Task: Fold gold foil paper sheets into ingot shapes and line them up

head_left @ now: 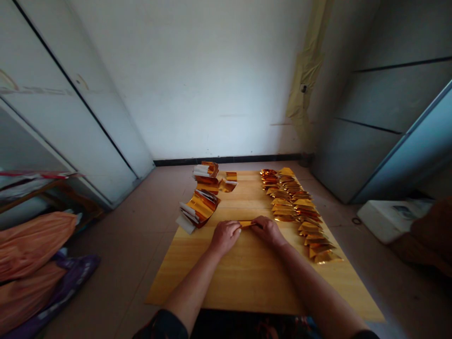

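Observation:
Between my two hands, over the middle of the wooden table [247, 273], is a narrow folded strip of gold foil paper [246, 223]. My left hand [226, 235] pinches its left end, and my right hand [267, 230] grips the right end; the fingertips partly cover both ends. To the left lie curled stacks of gold foil sheets [202, 207] with white backs, and a few loose sheets [229, 182] sit beyond them. On the right, rows of folded gold paper pieces [284, 207] overlap along the table's edge.
A white wall [219, 84] with a dark baseboard stands behind the table. Pale cabinets [70, 94] are on the left and a grey cabinet [374, 108] on the right. Orange cloth [38, 245] lies at lower left. A white box [384, 219] rests on the floor at right.

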{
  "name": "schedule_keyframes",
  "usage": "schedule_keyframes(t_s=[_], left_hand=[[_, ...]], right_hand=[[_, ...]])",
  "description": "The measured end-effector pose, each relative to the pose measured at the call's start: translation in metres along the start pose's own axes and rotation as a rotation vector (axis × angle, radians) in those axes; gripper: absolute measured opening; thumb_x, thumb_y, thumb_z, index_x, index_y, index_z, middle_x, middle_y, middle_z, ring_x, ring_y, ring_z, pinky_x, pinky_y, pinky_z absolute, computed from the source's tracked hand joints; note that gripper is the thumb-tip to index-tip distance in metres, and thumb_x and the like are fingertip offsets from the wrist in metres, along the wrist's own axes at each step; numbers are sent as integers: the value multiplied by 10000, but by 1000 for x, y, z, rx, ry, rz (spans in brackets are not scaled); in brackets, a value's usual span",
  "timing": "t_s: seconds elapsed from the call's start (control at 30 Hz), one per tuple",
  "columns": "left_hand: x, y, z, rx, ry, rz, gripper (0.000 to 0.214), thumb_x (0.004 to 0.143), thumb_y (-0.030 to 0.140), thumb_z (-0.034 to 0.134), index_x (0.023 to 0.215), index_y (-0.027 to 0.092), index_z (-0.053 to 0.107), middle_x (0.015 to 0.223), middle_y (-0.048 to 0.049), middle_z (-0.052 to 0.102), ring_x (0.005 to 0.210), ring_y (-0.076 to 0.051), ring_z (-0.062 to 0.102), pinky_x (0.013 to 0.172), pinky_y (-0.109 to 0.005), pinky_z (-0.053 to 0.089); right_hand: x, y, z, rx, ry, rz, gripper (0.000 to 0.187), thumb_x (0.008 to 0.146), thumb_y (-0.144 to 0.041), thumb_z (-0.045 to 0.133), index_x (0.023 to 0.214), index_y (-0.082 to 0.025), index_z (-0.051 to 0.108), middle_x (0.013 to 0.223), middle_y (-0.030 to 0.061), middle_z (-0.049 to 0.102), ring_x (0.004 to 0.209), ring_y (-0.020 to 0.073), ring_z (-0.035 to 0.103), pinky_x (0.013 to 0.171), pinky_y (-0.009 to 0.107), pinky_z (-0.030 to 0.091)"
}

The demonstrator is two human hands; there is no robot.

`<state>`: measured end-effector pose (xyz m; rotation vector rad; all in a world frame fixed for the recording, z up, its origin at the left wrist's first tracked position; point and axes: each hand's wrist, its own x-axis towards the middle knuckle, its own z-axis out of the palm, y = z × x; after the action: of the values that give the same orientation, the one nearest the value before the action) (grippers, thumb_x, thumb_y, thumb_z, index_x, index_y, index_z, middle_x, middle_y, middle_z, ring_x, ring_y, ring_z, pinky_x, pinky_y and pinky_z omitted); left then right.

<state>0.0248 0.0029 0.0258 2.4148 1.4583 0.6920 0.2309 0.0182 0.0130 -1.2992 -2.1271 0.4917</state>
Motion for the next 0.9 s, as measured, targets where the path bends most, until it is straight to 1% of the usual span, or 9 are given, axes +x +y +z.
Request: schedule_keyframes(t_s=[0.1,0.17,0.27,0.37,0.43,0.57,0.7,0.9], left_hand=[[6,-4,1,-85,9,-125,276,837,173,503,1054,223,666,1049,-26,697,976,-160,621,893,-277,452],[10,-4,3,-129,24,-187,298,828,157,506,1073,227,660,1076,-24,691,1002,-158,617,912,-273,454],[14,-3,8,-185,65,-274,343,806,137,528,1115,233,639,1100,-21,681,1011,-151,615,922,-264,456],[18,-2,12,-181,84,-371,428,788,146,557,1207,230,580,1032,-32,693,949,-162,628,891,-278,466],[19,-1,14,-156,93,-409,481,786,162,566,1259,237,533,1002,-32,690,926,-164,627,875,-281,466],[22,0,15,-98,119,-415,534,768,158,585,1289,233,492,1084,-46,645,977,-166,598,886,-268,445],[22,0,15,-59,114,-395,495,774,150,568,1260,224,514,1079,-55,624,981,-167,586,882,-263,439],[21,-3,19,-32,87,-345,450,767,128,564,1205,231,551,1117,-47,594,1012,-158,567,919,-265,417]], right_hand=[[4,-1,4,38,49,165,284,819,-267,533,1084,-194,607,914,42,699,828,162,638,742,242,456],[6,-5,7,10,86,263,324,829,-267,505,1136,-195,577,879,37,704,785,163,648,707,240,460],[9,-11,11,-77,133,312,290,826,-243,487,1090,-190,592,877,40,697,765,159,645,701,237,455],[11,-14,14,-133,159,325,262,805,-217,509,1049,-182,600,976,59,679,827,156,635,737,229,449],[12,-15,16,-153,155,338,260,801,-197,515,1047,-176,595,1010,65,670,858,153,628,755,222,443],[12,-17,17,-188,142,342,249,813,-168,508,1051,-164,582,1025,69,656,882,149,615,769,209,426],[12,-21,16,-218,126,356,244,805,-127,497,1032,-163,580,1032,68,634,840,140,601,743,206,417],[12,-22,15,-230,114,352,243,798,-107,489,1015,-162,586,988,61,615,785,131,563,713,207,390]])
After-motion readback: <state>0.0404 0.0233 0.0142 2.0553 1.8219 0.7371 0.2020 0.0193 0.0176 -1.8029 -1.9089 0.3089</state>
